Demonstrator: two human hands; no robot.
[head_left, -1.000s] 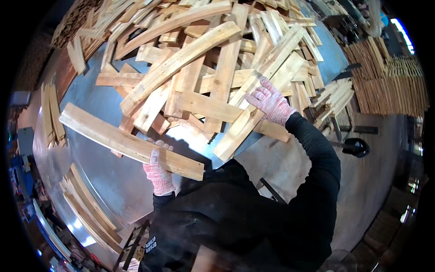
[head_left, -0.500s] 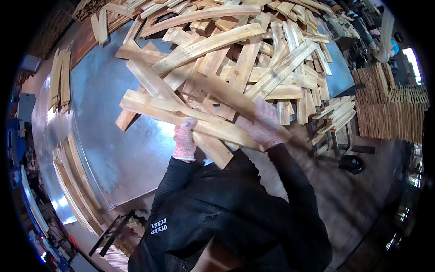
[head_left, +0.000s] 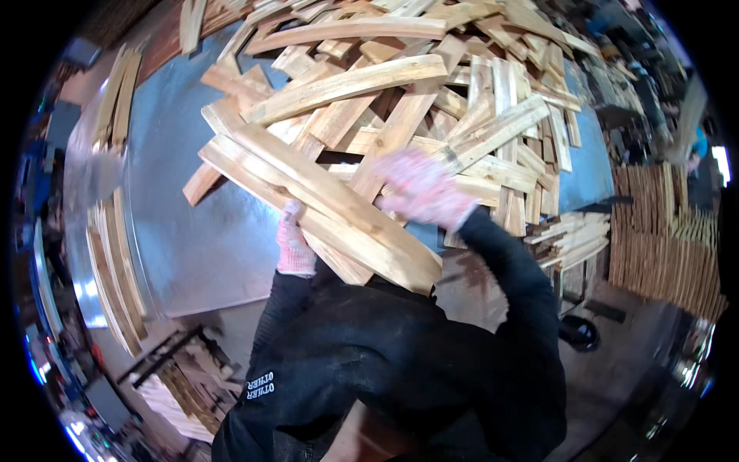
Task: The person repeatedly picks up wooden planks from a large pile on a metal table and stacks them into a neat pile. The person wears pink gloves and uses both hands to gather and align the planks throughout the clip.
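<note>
My left hand [head_left: 293, 242], in a white and pink knit glove, grips several wooden boards at their near edge, thumb on top. The uppermost board [head_left: 331, 199] slants from upper left to lower right. Another board [head_left: 250, 175] lies along its near side, and the end of a further board [head_left: 339, 258] sticks out beneath. My right hand [head_left: 427, 185], gloved alike, hovers beyond these boards over the heap. Motion smears its fingers, so their grip is unclear. Nearest to it is a pale board [head_left: 396, 135] in the heap of loose boards [head_left: 493, 108].
The heap sits on a metal-topped table [head_left: 173, 231]. Small board bundles lie at its left, one farther back [head_left: 119, 100], another nearer [head_left: 115, 266]. To the right stand a rack of slats [head_left: 573, 239] and a tall wood stack [head_left: 662, 231]. A dark frame [head_left: 165, 354] is at lower left.
My right hand has let go of a board, which now lies on those in my left hand. It has moved up and left over the heap. The held boards tilt more steeply.
</note>
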